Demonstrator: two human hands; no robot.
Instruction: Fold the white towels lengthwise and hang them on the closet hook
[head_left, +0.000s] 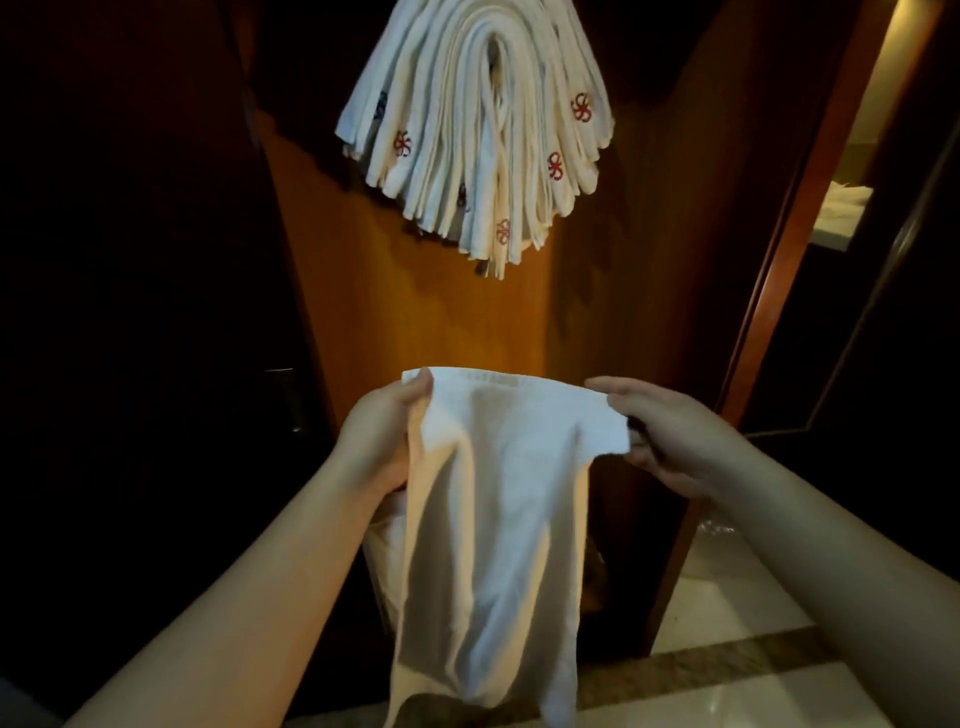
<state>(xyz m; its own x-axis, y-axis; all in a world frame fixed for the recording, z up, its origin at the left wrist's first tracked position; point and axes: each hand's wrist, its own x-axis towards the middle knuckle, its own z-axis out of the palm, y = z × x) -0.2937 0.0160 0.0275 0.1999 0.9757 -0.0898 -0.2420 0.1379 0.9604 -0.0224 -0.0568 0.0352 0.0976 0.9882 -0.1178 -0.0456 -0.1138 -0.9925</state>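
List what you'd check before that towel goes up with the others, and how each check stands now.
1. Left hand grips towel corner: ok.
2. Right hand pinches the other corner: ok.
3. Towel folded lengthwise: not ok, it hangs loose and creased.
4. Room on the hook: cannot tell, the bundle hides it.
5. Path up to the bundle free: ok.
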